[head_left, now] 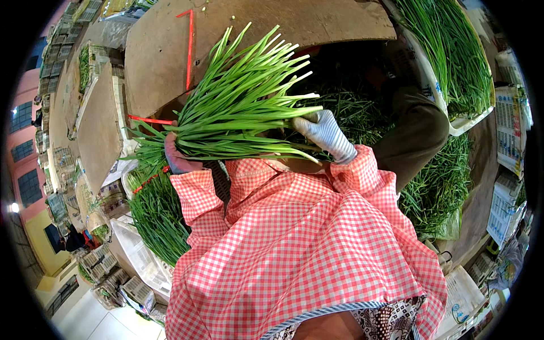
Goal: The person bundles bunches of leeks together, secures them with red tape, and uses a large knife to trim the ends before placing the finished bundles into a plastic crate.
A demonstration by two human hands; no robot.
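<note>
A large loose bunch of garlic chives [243,107] lies fanned out across my lap, above the wooden board's near edge. The pale cut ends point right and the leafy tips trail left. My left hand [177,152], in a dark pinkish glove, is wrapped round the leafy side, its fingers partly hidden beneath. At the pale ends, my right hand [330,134], in a blue-and-white striped glove with stained fingertips, closes on the lower stems. A red tie strip [150,119] lies by the leafy tips, and another red strip [190,51] rests on the wooden board [153,62].
A crate at far right holds long green chives [453,62]. Loose trimmed greens [436,192] are heaped beside my right leg [416,133]. More chives [156,218] stand in a white crate [144,255] at left, with a red tie [148,184] above them.
</note>
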